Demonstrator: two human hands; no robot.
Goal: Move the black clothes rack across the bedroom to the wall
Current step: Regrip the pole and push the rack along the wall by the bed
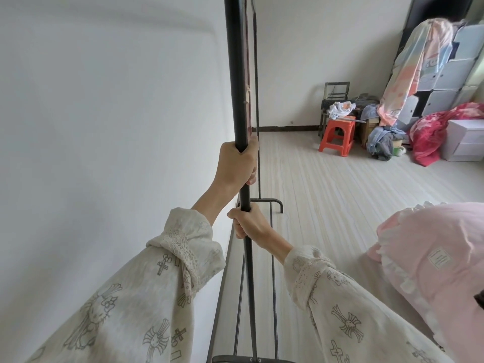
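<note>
Now both hands hold the rack's [237, 74] black pole tight, left hand [237, 163] above right hand [251, 224]. It stands right beside the wall [104, 127], so next comes setting it down gently.

I observe both arms extended forward and upward from the bottom of the view, each in a cream long sleeve with lace-trimmed cuff and grey printed crosses and cartoon figures. The left hand [237, 163] is the higher of the two, its back toward me, fingers wrapped fully round the upright black metal pole of the clothes rack [235, 74], wrist bare above a pushed-back cuff. The right hand [250, 222] sits just below it on the same pole, fingers curled tight from the right side, knuckles facing left. The hands are near each other but not touching.
</note>
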